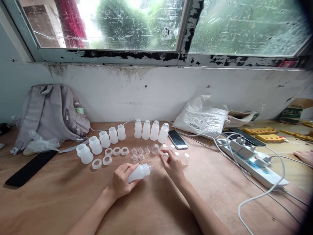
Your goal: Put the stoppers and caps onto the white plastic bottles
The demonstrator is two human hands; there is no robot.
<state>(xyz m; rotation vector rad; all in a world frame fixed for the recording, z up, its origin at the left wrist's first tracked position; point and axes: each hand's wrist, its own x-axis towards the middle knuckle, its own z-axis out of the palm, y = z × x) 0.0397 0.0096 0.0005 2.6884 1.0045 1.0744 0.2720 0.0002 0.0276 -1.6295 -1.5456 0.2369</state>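
One grey backpack (pixel 52 107) leans against the wall (pixel 117 94) at the left of the wooden table (pixel 137 212), a small bottle (pixel 78 108) in its side pocket and a crumpled clear bag (pixel 41 142) before it. Above, red cloth (pixel 70 23) shows through spotted window glass (pixel 137 26). A black strip (pixel 30 168) lies slantwise on the tabletop. Next, five uncapped bottles (pixel 104 139) stand in a curved row, with five rings (pixel 97 164) flat in front. The left hand (pixel 123 179) has its fingers wrapped round a white bottle (pixel 136 173), tipped over, its teat end pointing right. Just beyond lie five clear teats (pixel 134 158); behind them, near the wall, stand four capped bottles (pixel 146 130). The window frame (pixel 122 56) overhead is peeling to black. The right hand (pixel 172 163) bends its fingers beside a clear cap (pixel 155 149); whether they touch or pinch anything, I cannot tell. Past it come a phone (pixel 178 139), a white plastic packet (pixel 201 116) against the wall, and a power strip (pixel 256 168) trailing white cables. At the far right, a paler wooden surface (pixel 283 153) bears yellow parts (pixel 271 138) and another person's hand (pixel 304 156), partly cut off by the edge.
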